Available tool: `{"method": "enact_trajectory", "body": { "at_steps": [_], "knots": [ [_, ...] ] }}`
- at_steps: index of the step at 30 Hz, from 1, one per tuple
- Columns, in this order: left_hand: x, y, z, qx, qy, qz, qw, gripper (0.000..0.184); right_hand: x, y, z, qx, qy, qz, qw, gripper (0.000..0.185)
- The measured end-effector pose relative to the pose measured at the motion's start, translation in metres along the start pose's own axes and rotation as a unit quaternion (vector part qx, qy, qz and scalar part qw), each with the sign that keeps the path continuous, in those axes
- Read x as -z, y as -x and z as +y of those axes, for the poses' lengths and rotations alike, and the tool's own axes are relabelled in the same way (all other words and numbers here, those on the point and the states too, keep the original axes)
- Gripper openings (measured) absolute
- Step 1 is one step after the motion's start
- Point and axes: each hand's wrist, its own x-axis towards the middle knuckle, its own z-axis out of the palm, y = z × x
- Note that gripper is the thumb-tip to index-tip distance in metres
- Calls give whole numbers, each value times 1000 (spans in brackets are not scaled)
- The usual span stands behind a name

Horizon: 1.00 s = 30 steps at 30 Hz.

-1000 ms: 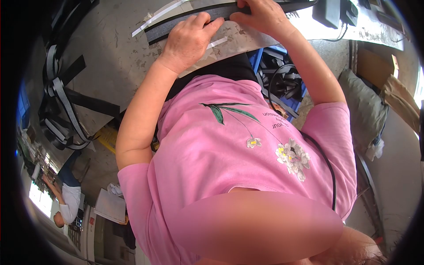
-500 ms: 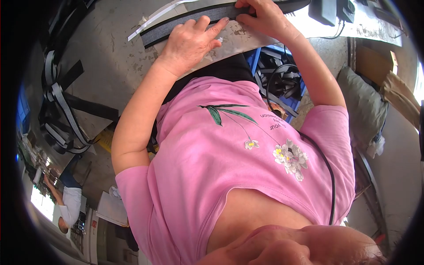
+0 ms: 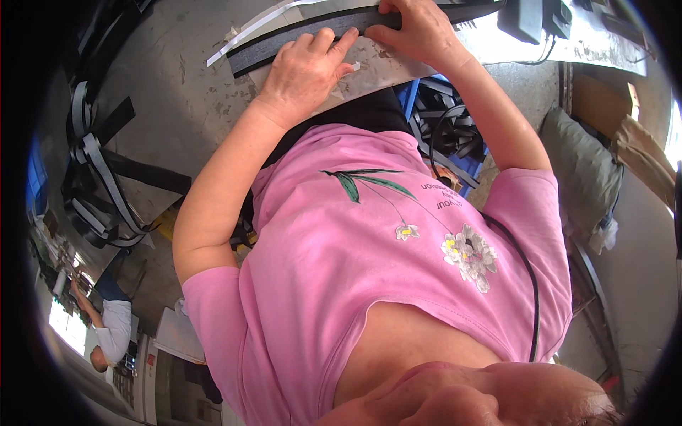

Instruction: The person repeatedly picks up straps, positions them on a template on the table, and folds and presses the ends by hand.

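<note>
A grey strip with black edges (image 3: 266, 51) lies along the table (image 3: 199, 85) at the top of the view. My left hand (image 3: 304, 74) rests on the strip's near edge, index finger stretched along it and thumb apart. To its right, my right hand (image 3: 419, 32) has thumb and index finger bent across the strip, gripping it from both edges. A narrow white strip (image 3: 245, 37) runs along the far side of the grey one. Near my left thumb is a small white scrap (image 3: 356, 66).
Looped black-and-grey strips (image 3: 99, 167) hang at the left. A blue crate (image 3: 408, 96) of strips stands below the table edge. Black boxes (image 3: 522, 20) with a cable are at the upper right. A person in a white top (image 3: 116, 330) is at the lower left.
My left index finger has straightened and its thumb now shows apart, beside the white scrap. My right hand has shifted slightly left along the grey strip since half a second ago.
</note>
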Motion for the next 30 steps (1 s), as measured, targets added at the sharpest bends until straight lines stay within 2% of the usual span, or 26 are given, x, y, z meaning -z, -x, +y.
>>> {"method": "enact_trajectory", "body": {
  "at_steps": [5, 10, 15, 21, 24, 30],
  "knots": [
    [3, 2, 1, 16, 11, 9, 1000, 45, -3, -1, 5, 11, 1, 18, 1000, 32],
    [1, 7, -5, 14, 35, 15, 999, 46, 0, -5, 16, 19, -74, -31, 997, 29],
    [1, 17, -9, 18, 90, 98, 991, 48, 1, -6, 8, -2, -27, -32, 999, 33],
    [3, 18, -11, -34, 54, 35, 997, 51, 1, -4, 0, -27, 10, -35, 999, 37],
    [3, 14, -5, -21, 3, 6, 1000, 50, -1, -3, -4, -28, 16, -17, 999, 38],
    [2, 15, 2, 4, -11, 12, 1000, 52, -5, 1, -10, -44, 28, 4, 999, 36]
  ]
}}
